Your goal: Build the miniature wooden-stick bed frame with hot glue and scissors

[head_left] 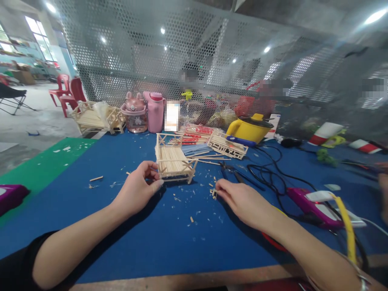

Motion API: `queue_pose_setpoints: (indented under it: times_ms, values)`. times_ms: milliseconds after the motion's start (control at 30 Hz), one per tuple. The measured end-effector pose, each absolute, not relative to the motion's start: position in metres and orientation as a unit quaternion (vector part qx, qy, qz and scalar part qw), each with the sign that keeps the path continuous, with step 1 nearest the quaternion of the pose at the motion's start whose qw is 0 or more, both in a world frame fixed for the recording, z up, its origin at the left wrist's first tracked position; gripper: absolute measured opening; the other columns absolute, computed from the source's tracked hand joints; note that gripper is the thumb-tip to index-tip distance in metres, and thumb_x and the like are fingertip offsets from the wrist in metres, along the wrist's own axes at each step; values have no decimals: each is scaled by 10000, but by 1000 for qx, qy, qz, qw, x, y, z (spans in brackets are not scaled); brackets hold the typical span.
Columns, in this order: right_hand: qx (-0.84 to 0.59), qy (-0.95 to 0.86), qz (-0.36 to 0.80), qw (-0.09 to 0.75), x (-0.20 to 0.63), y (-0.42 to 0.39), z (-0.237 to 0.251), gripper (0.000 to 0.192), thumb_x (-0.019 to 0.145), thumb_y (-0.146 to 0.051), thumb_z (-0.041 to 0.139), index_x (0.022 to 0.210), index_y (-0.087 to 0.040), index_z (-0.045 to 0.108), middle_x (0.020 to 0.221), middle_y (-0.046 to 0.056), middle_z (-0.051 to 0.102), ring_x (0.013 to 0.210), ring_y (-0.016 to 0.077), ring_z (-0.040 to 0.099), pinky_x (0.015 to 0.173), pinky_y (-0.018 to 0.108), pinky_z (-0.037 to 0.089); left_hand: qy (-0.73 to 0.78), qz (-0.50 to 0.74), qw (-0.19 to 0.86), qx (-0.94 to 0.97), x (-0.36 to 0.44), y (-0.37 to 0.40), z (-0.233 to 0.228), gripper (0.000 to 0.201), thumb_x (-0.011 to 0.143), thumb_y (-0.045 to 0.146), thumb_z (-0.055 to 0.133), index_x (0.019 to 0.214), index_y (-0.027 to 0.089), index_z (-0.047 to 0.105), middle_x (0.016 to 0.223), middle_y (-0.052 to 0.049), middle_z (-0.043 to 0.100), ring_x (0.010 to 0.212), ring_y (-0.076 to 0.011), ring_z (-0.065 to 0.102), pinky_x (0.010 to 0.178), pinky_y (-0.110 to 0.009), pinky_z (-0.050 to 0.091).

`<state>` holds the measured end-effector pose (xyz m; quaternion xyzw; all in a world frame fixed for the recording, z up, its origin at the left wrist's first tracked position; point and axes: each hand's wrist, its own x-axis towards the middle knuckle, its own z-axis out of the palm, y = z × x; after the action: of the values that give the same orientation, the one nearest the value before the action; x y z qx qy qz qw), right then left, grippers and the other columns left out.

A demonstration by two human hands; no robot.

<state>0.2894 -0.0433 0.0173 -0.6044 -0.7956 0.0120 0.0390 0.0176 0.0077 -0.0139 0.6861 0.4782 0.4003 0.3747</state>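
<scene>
Steadying the stick-built frame [173, 159] with my left hand [136, 189]; its body looks mostly assembled.
On my remote feed, the frame stands upright on the blue counter [169, 250], just left of centre; its slatted deck and the braced panels at both ends are in place, so I judge the main structure done; the left fingers curl around its near left corner; my right hand [239, 198] sits apart from it, fingers pinched nearly together over small offcuts [211, 185], though whether they grip one I can't make out; loose sticks [207, 158] lie behind the frame, so some pieces may be left to fit, but which ones I can't say.
</scene>
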Motion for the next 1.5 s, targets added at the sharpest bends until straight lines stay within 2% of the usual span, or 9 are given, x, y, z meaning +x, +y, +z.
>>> queue_pose_setpoints:
  times_ms: [100, 267, 333, 500, 700, 900, 1067, 1367, 1500]
  values:
    - [-579, -814, 21, 34, 290, -57, 15, 204, 897, -250, 448, 831, -235, 640, 806, 28, 712, 750, 194, 666, 629, 271, 444, 477, 389, 358, 702, 18, 10, -14, 208, 744, 225, 583, 897, 204, 444, 755, 36, 560, 717, -129, 574, 746, -286, 462]
    - [-605, -785, -27, 129, 318, -82, 19, 330, 871, -367, 496, 1158, -248, 606, 969, 43, 730, 804, 207, 691, 670, 301, 514, 539, 355, 297, 704, 6, -8, -11, 326, 739, 301, 612, 999, 186, 454, 920, -40, 577, 857, -189, 582, 794, -342, 464]
    - [-651, -744, -51, 143, 342, -89, 21, 342, 868, -428, 473, 1095, -225, 629, 945, 58, 730, 793, 224, 692, 636, 310, 518, 580, 339, 234, 703, 1, -26, -6, 342, 771, 366, 584, 1034, 183, 464, 943, -59, 571, 855, -208, 571, 782, -362, 460]
    - [-710, -699, -29, 80, 384, -98, 18, 343, 807, -437, 535, 1027, -192, 630, 1039, 112, 680, 928, 265, 651, 740, 340, 499, 453, 193, 252, 833, 34, -66, 17, 135, 833, 306, 509, 885, 214, 592, 847, -25, 621, 784, -184, 580, 737, -319, 464]
    - [-728, -684, 28, 33, 368, -97, 20, 316, 819, -339, 511, 1087, -184, 572, 954, 104, 698, 856, 267, 657, 651, 312, 449, 317, 105, 170, 927, 136, -54, 30, 204, 814, 216, 517, 882, 175, 705, 908, -102, 676, 882, -249, 635, 791, -357, 495]
    - [-716, -693, 51, 59, 374, -93, 22, 441, 826, -364, 521, 1232, -201, 578, 1161, 110, 668, 1057, 289, 622, 835, 358, 468, 318, 118, 166, 926, 191, -39, 23, 231, 812, 255, 525, 925, 177, 711, 958, -129, 697, 905, -279, 650, 794, -377, 507]
    - [-678, -725, 77, 94, 389, -85, 22, 382, 890, -340, 415, 1166, -214, 648, 1182, 71, 662, 1095, 255, 611, 906, 358, 468, 306, 133, 177, 926, 190, -43, 18, 245, 825, 311, 508, 925, 197, 701, 954, -99, 697, 902, -260, 646, 786, -361, 510]
    - [-665, -745, -55, -14, 390, -63, 28, 252, 806, -225, 498, 859, -270, 740, 860, 71, 745, 857, 279, 684, 684, 338, 493, 266, 178, 194, 927, 155, -46, 17, 246, 846, 306, 498, 978, 204, 678, 969, -70, 691, 908, -214, 630, 805, -307, 490]
    - [-658, -737, -43, 148, 371, -71, 44, 261, 841, -331, 487, 801, -249, 732, 838, 56, 735, 785, 231, 673, 693, 328, 496, 280, 263, 272, 882, 136, -47, 16, 245, 854, 296, 501, 969, 193, 692, 953, -73, 703, 895, -204, 624, 830, -305, 469]
